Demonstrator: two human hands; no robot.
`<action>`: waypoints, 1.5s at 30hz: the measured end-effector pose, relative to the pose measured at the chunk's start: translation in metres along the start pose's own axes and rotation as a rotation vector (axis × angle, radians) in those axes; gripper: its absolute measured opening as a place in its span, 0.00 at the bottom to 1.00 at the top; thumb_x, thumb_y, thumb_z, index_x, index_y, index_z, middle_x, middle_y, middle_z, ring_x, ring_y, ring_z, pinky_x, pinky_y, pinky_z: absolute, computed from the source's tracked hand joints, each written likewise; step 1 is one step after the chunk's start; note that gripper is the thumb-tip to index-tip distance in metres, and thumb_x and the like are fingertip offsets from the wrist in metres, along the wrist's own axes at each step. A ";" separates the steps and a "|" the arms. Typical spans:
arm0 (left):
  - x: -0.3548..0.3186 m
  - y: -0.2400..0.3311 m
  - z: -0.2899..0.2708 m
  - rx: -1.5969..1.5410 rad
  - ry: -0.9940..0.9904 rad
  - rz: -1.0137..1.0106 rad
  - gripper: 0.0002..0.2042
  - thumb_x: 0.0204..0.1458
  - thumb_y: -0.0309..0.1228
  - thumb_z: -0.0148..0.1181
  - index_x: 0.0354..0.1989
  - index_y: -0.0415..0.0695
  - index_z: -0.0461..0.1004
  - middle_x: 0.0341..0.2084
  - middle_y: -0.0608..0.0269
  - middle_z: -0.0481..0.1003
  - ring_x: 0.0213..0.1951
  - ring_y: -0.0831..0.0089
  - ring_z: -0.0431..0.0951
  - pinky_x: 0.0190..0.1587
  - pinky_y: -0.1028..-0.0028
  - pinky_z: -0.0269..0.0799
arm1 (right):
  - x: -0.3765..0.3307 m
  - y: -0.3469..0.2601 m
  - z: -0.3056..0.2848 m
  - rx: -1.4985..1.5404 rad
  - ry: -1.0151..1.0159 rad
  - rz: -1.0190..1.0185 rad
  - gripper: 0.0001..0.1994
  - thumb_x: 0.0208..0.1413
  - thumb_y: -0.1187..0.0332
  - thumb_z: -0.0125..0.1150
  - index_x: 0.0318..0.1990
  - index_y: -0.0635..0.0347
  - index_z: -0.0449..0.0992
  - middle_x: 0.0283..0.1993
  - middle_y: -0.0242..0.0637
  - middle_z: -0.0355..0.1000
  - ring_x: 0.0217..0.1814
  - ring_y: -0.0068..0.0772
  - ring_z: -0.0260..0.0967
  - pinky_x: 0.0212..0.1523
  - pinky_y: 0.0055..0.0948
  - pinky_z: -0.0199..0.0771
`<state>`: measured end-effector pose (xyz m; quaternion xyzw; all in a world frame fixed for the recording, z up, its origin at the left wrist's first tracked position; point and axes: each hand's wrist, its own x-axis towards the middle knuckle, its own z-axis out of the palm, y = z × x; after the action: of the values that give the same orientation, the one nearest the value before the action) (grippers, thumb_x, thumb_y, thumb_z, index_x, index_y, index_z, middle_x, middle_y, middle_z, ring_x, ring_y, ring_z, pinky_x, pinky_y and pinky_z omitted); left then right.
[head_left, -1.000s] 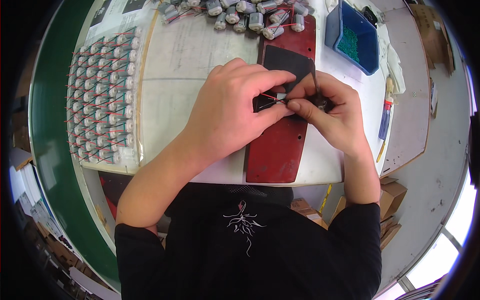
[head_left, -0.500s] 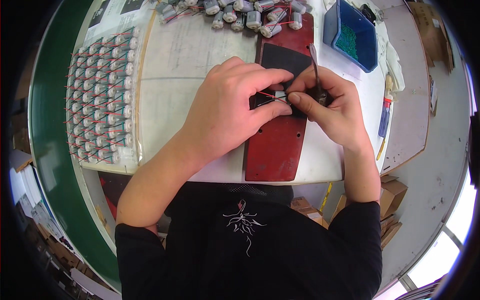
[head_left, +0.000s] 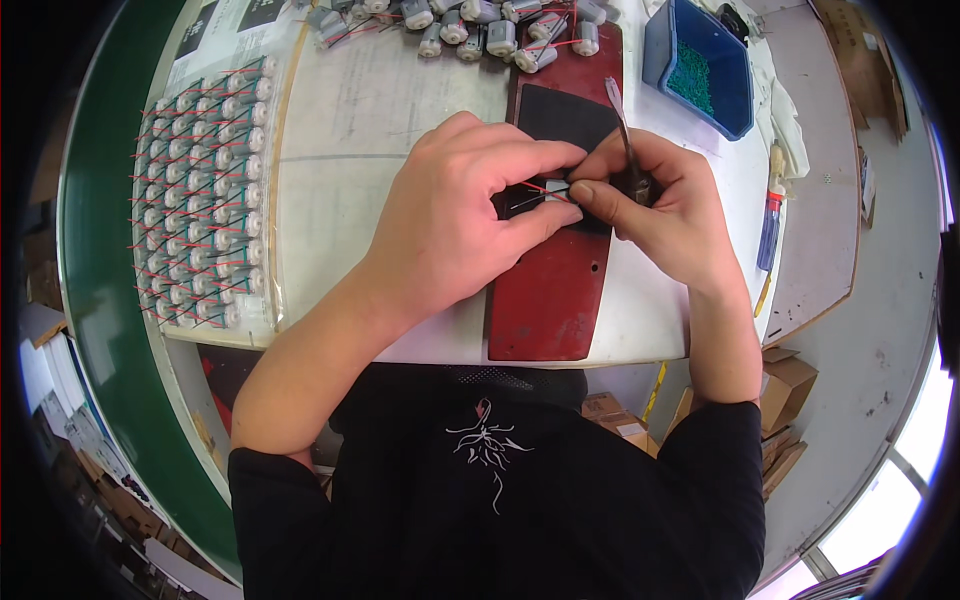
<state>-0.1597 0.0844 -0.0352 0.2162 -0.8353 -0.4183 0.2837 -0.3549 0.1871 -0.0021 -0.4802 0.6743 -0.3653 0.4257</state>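
My left hand [head_left: 455, 195] grips a small silver motor [head_left: 556, 187] between thumb and fingers, with red and dark wires trailing from it. Thumb and forefinger of my right hand [head_left: 668, 200] pinch at the motor's right end; what lies between those fingertips is hidden. Tucked in the same hand is a slim metal tool [head_left: 623, 125], its flat tip pointing up and away and its darker end in the curled fingers. Beneath both hands lies a black pad [head_left: 562, 112] on a long red board [head_left: 545, 310].
Finished-looking rows of wired motors [head_left: 205, 190] stand at the left. Loose motors [head_left: 470, 30] are heaped at the far side, some over the board's end. A blue bin [head_left: 740, 112] of small green pieces and a blue-handled screwdriver [head_left: 771, 225] lie at the right.
Both hands keep their hold on the motor, with only a slight shift. The metal tool's tip has swung a little to the left and away. The whole view has shifted slightly.
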 end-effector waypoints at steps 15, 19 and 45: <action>0.004 -0.004 0.000 -0.113 -0.044 -0.025 0.12 0.46 0.26 0.78 0.41 0.45 0.89 0.31 0.66 0.83 0.37 0.73 0.78 0.38 0.74 0.73 | -0.009 0.004 -0.010 -0.459 0.067 -0.180 0.13 0.66 0.65 0.65 0.32 0.63 0.75 0.27 0.34 0.72 0.29 0.29 0.69 0.29 0.28 0.67; 0.004 -0.005 0.002 -0.157 -0.036 -0.046 0.10 0.47 0.28 0.77 0.38 0.44 0.89 0.31 0.64 0.83 0.37 0.69 0.78 0.35 0.71 0.74 | -0.015 0.004 -0.015 -0.920 0.033 -0.363 0.19 0.70 0.57 0.58 0.30 0.62 0.72 0.24 0.42 0.68 0.26 0.47 0.70 0.28 0.39 0.67; 0.004 0.000 -0.001 -0.130 -0.086 -0.089 0.15 0.47 0.26 0.77 0.46 0.43 0.87 0.35 0.63 0.83 0.40 0.72 0.78 0.42 0.73 0.74 | -0.003 0.005 -0.020 -0.303 -0.024 -0.129 0.13 0.66 0.60 0.67 0.36 0.63 0.82 0.24 0.34 0.75 0.23 0.22 0.69 0.26 0.27 0.70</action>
<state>-0.1619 0.0821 -0.0336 0.2158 -0.8075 -0.4926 0.2422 -0.3747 0.1925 0.0018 -0.5854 0.6845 -0.2800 0.3320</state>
